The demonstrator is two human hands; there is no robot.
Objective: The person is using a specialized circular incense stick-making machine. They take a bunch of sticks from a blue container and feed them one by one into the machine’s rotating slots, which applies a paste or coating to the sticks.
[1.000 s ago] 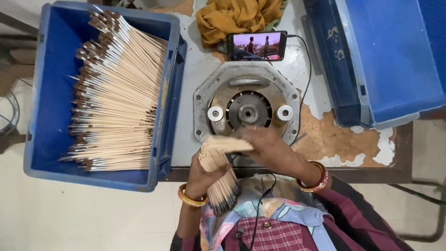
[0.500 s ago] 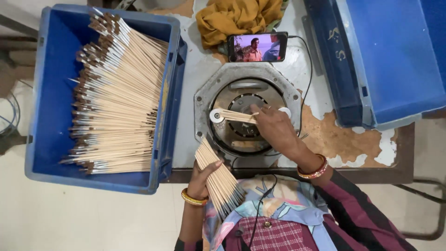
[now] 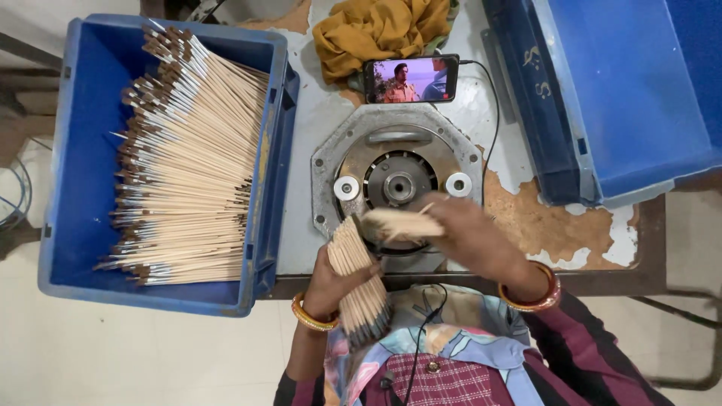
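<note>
Your table (image 3: 316, 135) had a pale grey top, with the coating peeled away to brown in patches near the right front edge. On it sat a grey metal machine plate (image 3: 397, 180), eight-sided, with a round hub at its middle. Behind that lay a phone (image 3: 411, 78) with its screen lit, a dark cable (image 3: 492, 113) running from it, and a crumpled mustard cloth (image 3: 376, 30) touching the phone. A blue crate (image 3: 75, 173) full of wooden sticks (image 3: 188, 165) overhung your left edge; another blue crate (image 3: 624, 90) sat at the right.
</note>
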